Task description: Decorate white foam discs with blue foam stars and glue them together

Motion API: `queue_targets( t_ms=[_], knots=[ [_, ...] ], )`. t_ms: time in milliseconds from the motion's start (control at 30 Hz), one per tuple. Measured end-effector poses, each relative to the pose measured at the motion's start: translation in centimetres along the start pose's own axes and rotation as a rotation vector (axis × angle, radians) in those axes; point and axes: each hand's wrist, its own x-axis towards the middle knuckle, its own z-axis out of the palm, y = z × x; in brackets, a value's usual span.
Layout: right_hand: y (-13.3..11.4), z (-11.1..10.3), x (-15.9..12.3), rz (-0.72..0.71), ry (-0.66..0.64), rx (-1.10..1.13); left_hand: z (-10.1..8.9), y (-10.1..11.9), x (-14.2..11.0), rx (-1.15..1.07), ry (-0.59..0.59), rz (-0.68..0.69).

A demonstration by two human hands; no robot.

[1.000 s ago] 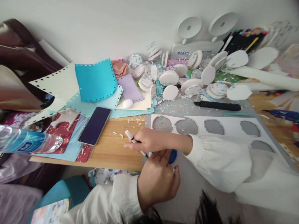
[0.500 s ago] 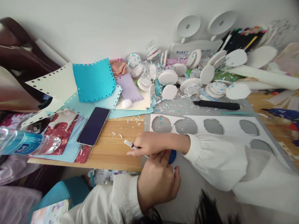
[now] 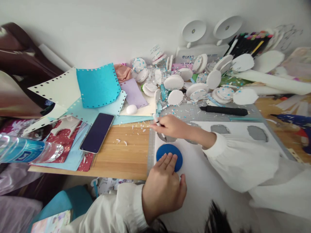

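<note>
My left hand (image 3: 163,186) lies flat with its fingers stretched out, the fingertips pressing on a blue disc (image 3: 167,154). The disc rests on a white foam sheet (image 3: 240,129) that has several oval holes cut in it. My right hand (image 3: 171,127) is closed round a thin white pen (image 3: 158,124), held just beyond the disc near the sheet's left edge. The sheet lies on a grey cutting mat (image 3: 187,113).
A dark phone (image 3: 97,132) lies on the wooden desk (image 3: 123,155) to the left. Perforated blue and cream sheets (image 3: 97,84), a water bottle (image 3: 26,151), a black tool (image 3: 224,110), several white foam ovals (image 3: 173,82) and a marker set (image 3: 250,43) crowd the back.
My right hand with the pen has moved away from the desk's front edge to beyond the blue disc, uncovering the disc. My left hand stays on it.
</note>
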Motion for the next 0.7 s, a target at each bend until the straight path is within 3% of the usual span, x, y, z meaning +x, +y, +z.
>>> queue_targets(
  t_ms=[133, 200, 333, 433, 533, 700],
  knots=[
    [0.2, -2.9, -3.7, -0.080, 0.280, 0.126, -0.3, -0.2, -0.1, -0.052, -0.011, -0.025],
    [-0.2, -3.4, -6.1, -0.087, 0.315, 0.119, -0.7, -0.5, -0.1, -0.099, -0.028, -0.036],
    [-0.8, -1.6, -10.5, 0.019, 0.086, 0.089, -1.9, -1.7, 0.0, -0.234, -0.077, -0.019],
    [-0.9, 0.6, -12.3, 0.019, -0.051, 0.060, -2.9, -2.7, -0.4, -0.364, -0.041, -0.051],
    [-0.8, 2.2, -12.7, 0.023, -0.049, 0.023, -3.9, -3.3, -1.7, -0.518, 0.017, -0.204],
    [-0.5, 3.1, -12.3, 0.067, 0.029, 0.039, -5.1, -3.3, -4.9, -0.709, 0.030, -0.638]
  ],
)
